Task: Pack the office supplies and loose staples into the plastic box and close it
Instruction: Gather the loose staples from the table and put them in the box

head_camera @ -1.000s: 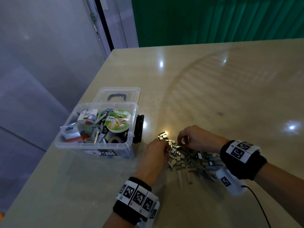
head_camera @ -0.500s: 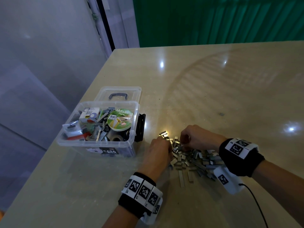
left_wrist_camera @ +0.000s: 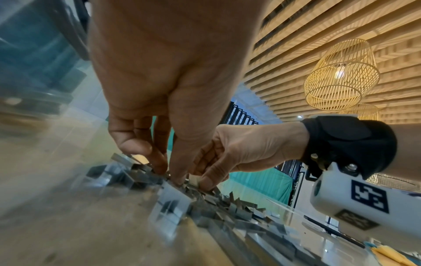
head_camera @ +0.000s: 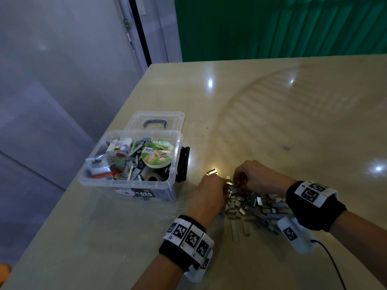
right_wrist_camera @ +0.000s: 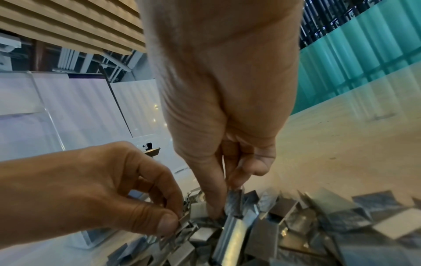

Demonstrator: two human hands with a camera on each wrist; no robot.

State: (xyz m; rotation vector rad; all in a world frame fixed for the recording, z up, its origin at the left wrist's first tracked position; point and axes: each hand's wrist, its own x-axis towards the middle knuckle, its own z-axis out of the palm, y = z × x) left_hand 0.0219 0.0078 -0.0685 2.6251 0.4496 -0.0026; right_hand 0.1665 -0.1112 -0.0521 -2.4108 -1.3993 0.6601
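A glossy beige worktop (head_camera: 272, 114) mirrors small ceiling lights. Behind it hangs a green ribbed curtain (head_camera: 282, 26); a pale grey wall (head_camera: 52, 59) stands left. Overhead, wooden slats (left_wrist_camera: 318, 36) carry a woven cage lamp (left_wrist_camera: 341, 75)

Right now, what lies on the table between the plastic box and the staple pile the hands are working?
Head view: only a small stray cluster of staples lies between the plastic box and the staple pile; otherwise bare table.

table (head_camera: 272, 105): glossy beige, light glare spots toward its far and right edges | green ribbed wall (head_camera: 282, 26): stood beyond far edge | woven pendant lamp (left_wrist_camera: 341, 75): hung lit under slatted ceiling (left_wrist_camera: 318, 27) | small dark speck (head_camera: 287, 147): possibly debris, mid-tabletop
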